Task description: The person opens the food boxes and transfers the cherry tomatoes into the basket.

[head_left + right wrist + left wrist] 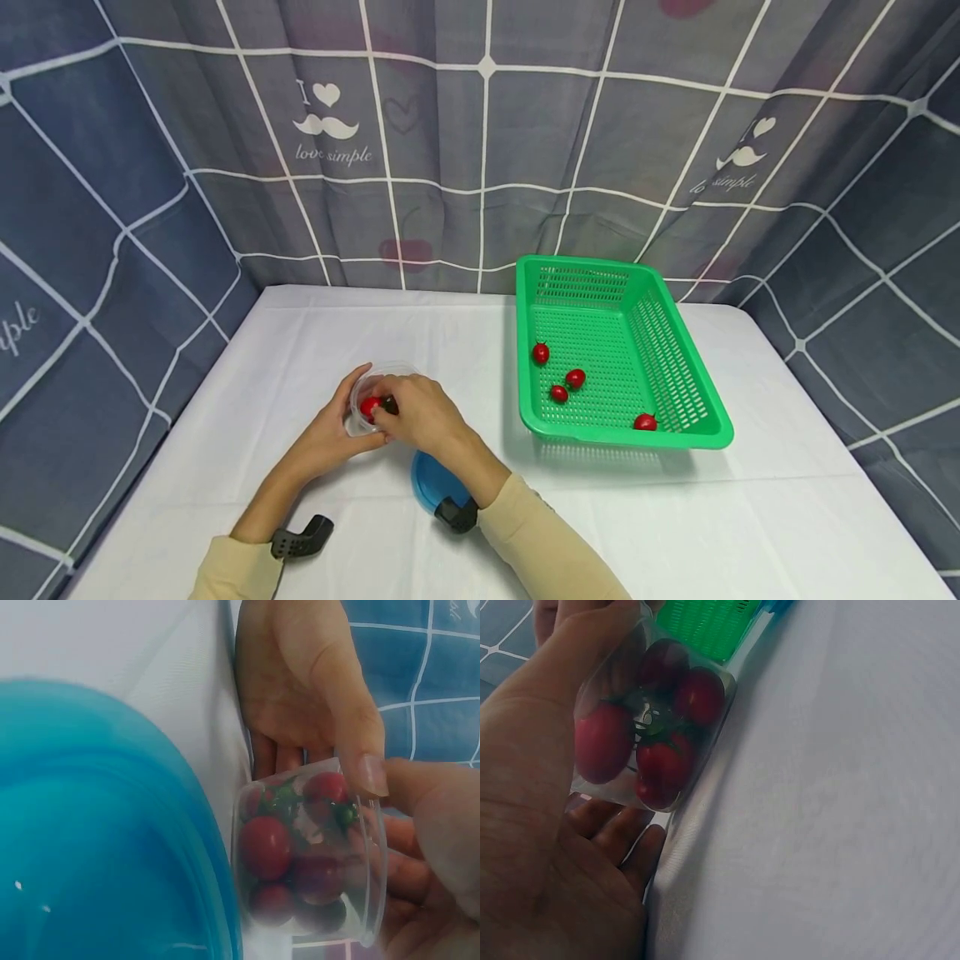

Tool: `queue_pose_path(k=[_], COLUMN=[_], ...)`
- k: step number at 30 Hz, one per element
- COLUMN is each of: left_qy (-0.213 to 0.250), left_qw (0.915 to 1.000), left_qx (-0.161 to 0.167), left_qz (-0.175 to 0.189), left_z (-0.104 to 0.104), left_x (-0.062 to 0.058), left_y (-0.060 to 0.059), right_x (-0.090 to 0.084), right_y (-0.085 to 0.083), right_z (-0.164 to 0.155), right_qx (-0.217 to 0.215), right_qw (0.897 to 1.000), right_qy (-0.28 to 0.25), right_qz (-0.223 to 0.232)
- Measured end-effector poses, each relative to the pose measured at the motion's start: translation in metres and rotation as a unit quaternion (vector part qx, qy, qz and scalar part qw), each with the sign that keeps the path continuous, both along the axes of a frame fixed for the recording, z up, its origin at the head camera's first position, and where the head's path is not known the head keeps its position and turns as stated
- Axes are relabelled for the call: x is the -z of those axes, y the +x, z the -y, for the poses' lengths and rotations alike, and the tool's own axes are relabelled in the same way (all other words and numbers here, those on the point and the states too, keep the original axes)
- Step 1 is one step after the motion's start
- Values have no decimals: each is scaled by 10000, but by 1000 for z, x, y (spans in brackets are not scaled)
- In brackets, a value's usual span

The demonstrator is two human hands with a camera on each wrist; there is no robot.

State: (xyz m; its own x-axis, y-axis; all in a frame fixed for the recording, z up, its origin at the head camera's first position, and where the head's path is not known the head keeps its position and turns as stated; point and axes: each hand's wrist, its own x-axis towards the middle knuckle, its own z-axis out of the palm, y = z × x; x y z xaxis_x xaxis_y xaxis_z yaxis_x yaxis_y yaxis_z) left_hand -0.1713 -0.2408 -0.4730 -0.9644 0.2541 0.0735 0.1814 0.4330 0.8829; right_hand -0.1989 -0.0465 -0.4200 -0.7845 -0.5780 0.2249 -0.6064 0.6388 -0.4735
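My left hand (326,433) grips a small clear plastic container (373,900) from the side, thumb and fingers spread around its wall. Several red cherry tomatoes (604,742) with green stems show through that wall in both wrist views. From the right, my right hand (427,412) reaches into the container's mouth. Its thumb and fingers pinch a cherry tomato (370,407) there, partly hidden by the fingers. Beneath my right wrist a round blue lid (431,479) lies on the white cloth; it looks large and near in the right wrist view.
A green perforated basket (630,437) stands to the right on the white-covered table (465,342). Several cherry tomatoes lie in it, one (645,422) close to the front wall. Grey checked curtains (435,167) hang behind and at both sides.
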Motion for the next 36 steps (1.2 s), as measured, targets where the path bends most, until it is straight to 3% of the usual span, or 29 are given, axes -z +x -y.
queue_pose_path(k=[7, 22, 36], left_qy=[-97, -450, -540], left_qw=[9998, 9982, 9978], left_qx=[-109, -337, -368], left_qz=[156, 197, 102], left_z=[-2, -4, -5], left_x=[0, 0, 0], left_y=[-1, 0, -3], right_x=[-10, -55, -89], right_y=[2, 9, 17], right_z=[-7, -33, -68], right_qx=[122, 305, 485], right_qw=[9989, 9904, 9699], right_qy=[-368, -1128, -1969], right_qz=[-272, -735, -1346])
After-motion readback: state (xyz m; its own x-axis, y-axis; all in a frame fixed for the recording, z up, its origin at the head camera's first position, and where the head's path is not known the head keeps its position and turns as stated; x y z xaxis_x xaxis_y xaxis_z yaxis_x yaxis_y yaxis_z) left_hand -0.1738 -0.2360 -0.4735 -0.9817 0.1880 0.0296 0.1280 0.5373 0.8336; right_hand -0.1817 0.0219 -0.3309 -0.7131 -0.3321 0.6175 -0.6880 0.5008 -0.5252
